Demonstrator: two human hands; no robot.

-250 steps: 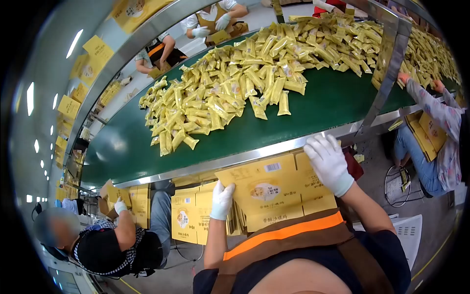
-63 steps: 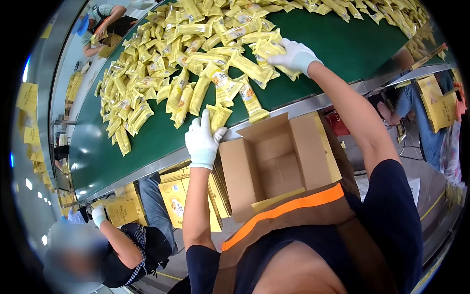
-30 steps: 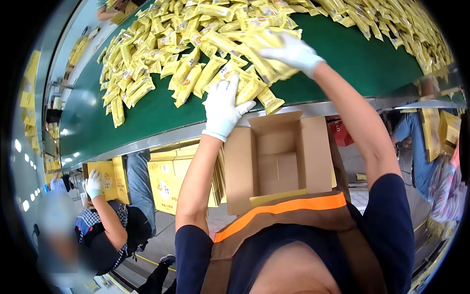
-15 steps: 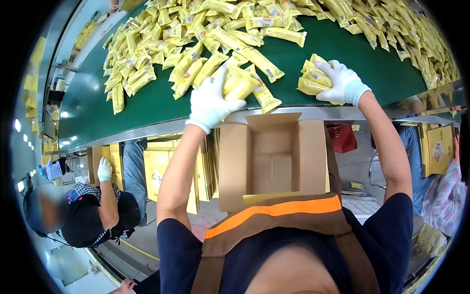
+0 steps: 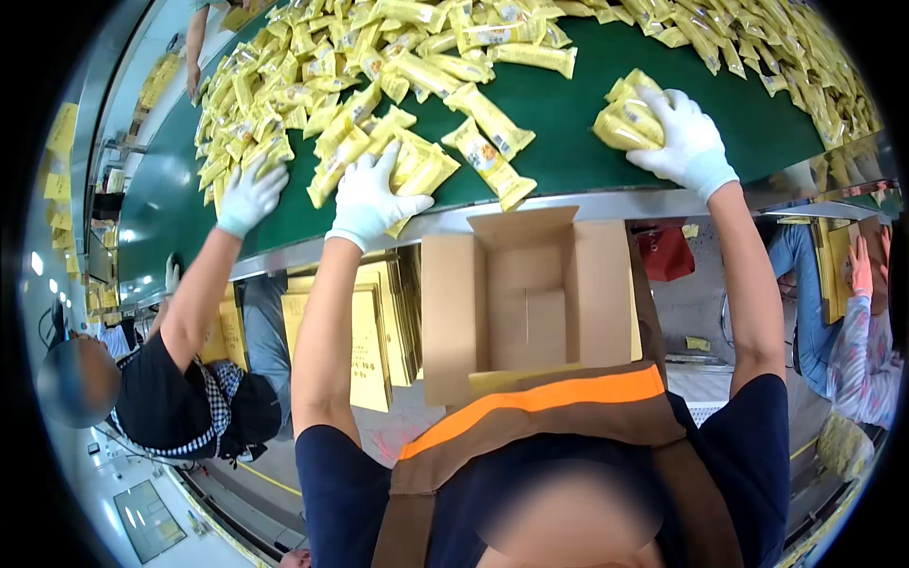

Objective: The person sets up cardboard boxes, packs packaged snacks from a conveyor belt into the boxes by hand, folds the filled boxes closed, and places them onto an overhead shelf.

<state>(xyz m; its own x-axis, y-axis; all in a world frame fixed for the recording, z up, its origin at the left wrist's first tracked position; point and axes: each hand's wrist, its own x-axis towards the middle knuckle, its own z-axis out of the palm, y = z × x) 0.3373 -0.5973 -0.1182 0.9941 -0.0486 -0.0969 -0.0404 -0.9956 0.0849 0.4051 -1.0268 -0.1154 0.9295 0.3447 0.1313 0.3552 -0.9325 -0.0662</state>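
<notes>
My left hand (image 5: pixel 372 199), in a white glove, is closed round some yellow packets (image 5: pixel 417 175) at the near edge of the green belt (image 5: pixel 559 166). My right hand (image 5: pixel 684 147), also gloved, grips a small bunch of yellow packets (image 5: pixel 630 121) on the belt at the right. Two loose packets (image 5: pixel 490 159) lie between my hands. Below them, an open cardboard box (image 5: pixel 525 303) with its flaps spread rests against my apron, and its inside shows bare brown cardboard. A large heap of packets (image 5: pixel 322 57) spreads over the belt behind my left hand.
A co-worker's gloved hand (image 5: pixel 252 196) touches the heap left of mine. Folded yellow cartons (image 5: pixel 365 331) stand left of the box. The belt's metal edge (image 5: pixel 606 204) runs behind the box. Another co-worker (image 5: pixel 862 341) sits at the right, and a red bag (image 5: pixel 667 254) hangs below the belt.
The flat carton held earlier is gone and an open box stands before me. Lately my left hand has moved left, my right hand slightly right with its packets. The co-worker's hand has reached onto the belt.
</notes>
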